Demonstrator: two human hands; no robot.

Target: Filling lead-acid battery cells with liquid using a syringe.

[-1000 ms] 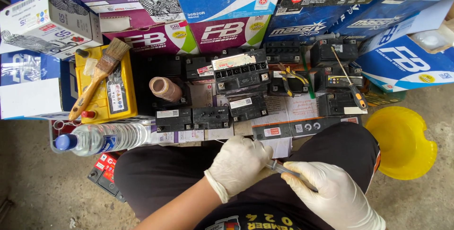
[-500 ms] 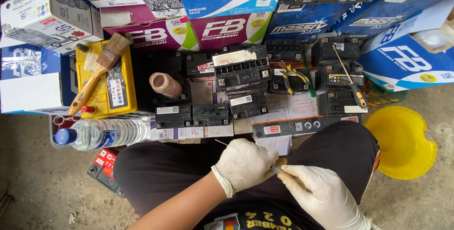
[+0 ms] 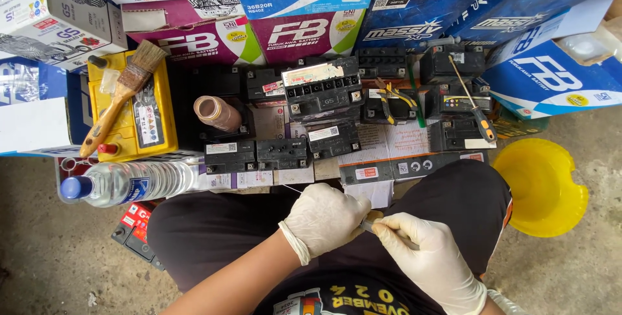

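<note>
Left hand [image 3: 326, 219], right hand [image 3: 424, 256] touching, batteries [image 3: 324, 91] crowded ahead

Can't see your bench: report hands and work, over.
Left hand and right hand, both gloved, pinching a thin grey tool over lap. Small black batteries ahead. Nothing blocking.

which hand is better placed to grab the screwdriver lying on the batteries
Right, probably. The screwdriver lies on the black batteries toward the right side, and the right hand sits nearer it. The left hand is further left. Both gloved hands pinch a small thin object, so either must let go first.
</note>
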